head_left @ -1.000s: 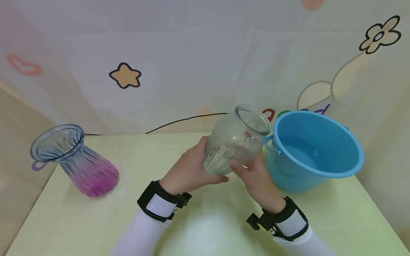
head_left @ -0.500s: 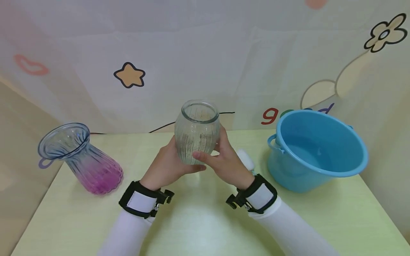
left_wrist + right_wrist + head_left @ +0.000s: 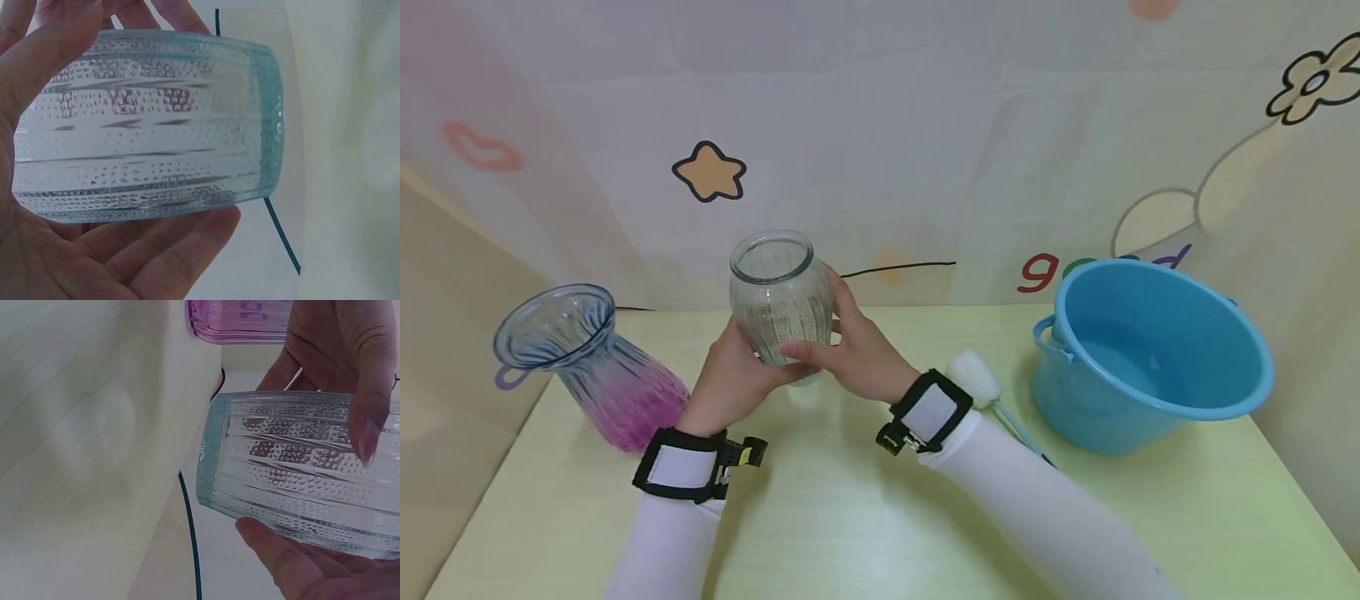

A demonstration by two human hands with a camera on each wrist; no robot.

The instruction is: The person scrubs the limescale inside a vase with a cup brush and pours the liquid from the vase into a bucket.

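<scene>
Both hands hold a clear textured glass jar (image 3: 782,308) upright above the table, mouth facing up. My left hand (image 3: 726,379) grips its lower left side; my right hand (image 3: 868,354) holds the right side, thumb across the front. In the left wrist view, the jar (image 3: 150,125) lies sideways in frame with fingers on both sides. The right wrist view has the jar's thick rim (image 3: 211,450) towards the table. Left of the hands, a blue-to-pink glass vase (image 3: 625,383) leans at a slant in the head view, partly behind the left wrist.
A light blue bucket (image 3: 1067,400) stands at the right of the table (image 3: 820,533). Between it and the right forearm lies a white-headed sponge brush (image 3: 976,379), its thin blue handle partly covered by the sleeve. A printed curtain (image 3: 880,167) hangs behind the table.
Both hands have carried the jar leftward from beside the bucket towards the vase, and it has gone from tilted to upright. The brush, hidden earlier, now shows.
</scene>
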